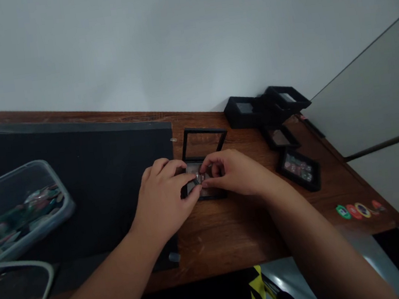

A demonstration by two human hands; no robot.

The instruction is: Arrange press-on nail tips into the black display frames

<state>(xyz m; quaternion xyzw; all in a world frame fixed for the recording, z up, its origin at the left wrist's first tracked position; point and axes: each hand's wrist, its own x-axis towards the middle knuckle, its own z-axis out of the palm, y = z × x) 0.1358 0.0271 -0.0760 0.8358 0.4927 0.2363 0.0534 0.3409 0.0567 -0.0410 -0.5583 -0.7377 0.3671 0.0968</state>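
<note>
A small black hinged frame box (202, 130) stands on the wooden table with its windowed lid raised. Inside its lower half lies a small shiny, clear-looking piece (198, 177), partly hidden by fingers; its exact kind is too small to tell. From the left, my left hand (165, 195) closes its thumb and index finger at the piece. My right hand (235, 171) pinches the piece from the other side, its remaining fingers curled. Both hands rest over the box's lower half and cover part of its edges.
A clear plastic tub (61, 189) of mixed small pieces sits on a black mat (112, 156) at left. Black boxes (244, 111) stand by the wall. A filled display box (299, 168) and round coloured badges (352, 211) lie at right. A white cable (47, 277) crosses the lower left.
</note>
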